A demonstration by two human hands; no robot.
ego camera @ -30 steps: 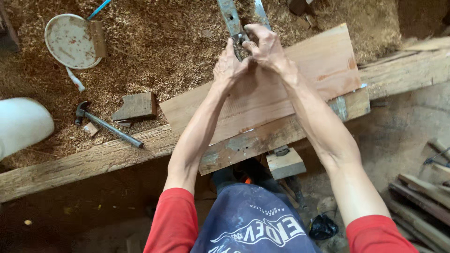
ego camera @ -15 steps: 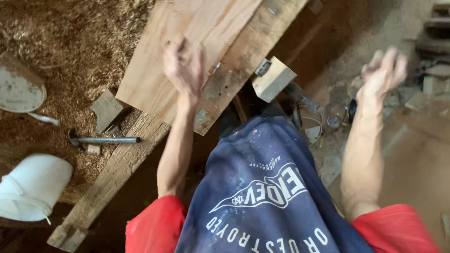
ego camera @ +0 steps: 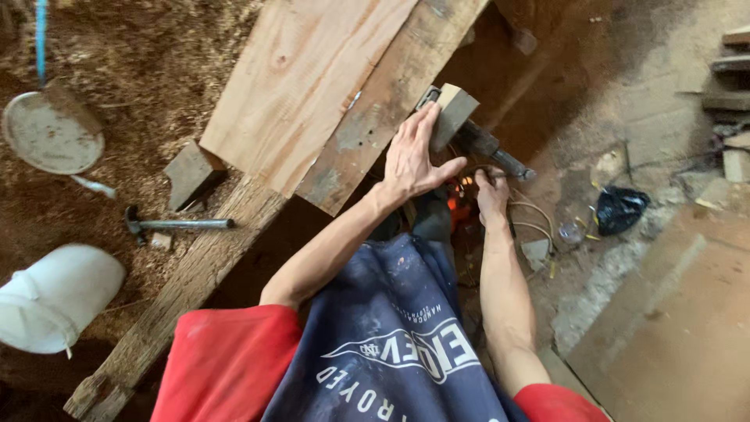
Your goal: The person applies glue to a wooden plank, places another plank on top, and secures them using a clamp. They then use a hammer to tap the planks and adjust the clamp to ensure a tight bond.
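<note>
A wide pale plank [ego camera: 305, 78] lies on a darker weathered board [ego camera: 391, 101]. At its near edge a small wooden block [ego camera: 455, 109] sits against a dark metal clamp [ego camera: 492, 152]. My left hand [ego camera: 412, 160] rests spread on the board's edge, fingertips touching the block. Just below the clamp, my right hand [ego camera: 491, 194] is closed around a thin bar of it. Something orange glows between my hands, partly hidden.
A hammer [ego camera: 180, 224] lies on sawdust beside a long rough beam [ego camera: 195, 273]. Near it are a wood offcut [ego camera: 191, 172], a round metal plate [ego camera: 51, 133] and a white bucket [ego camera: 55, 301]. A black bag [ego camera: 621, 209] and cables lie on the floor right.
My hands left the metal tool at the plank's far end, swung through the air, and have come down at the clamp on the near edge. The view has turned right.
</note>
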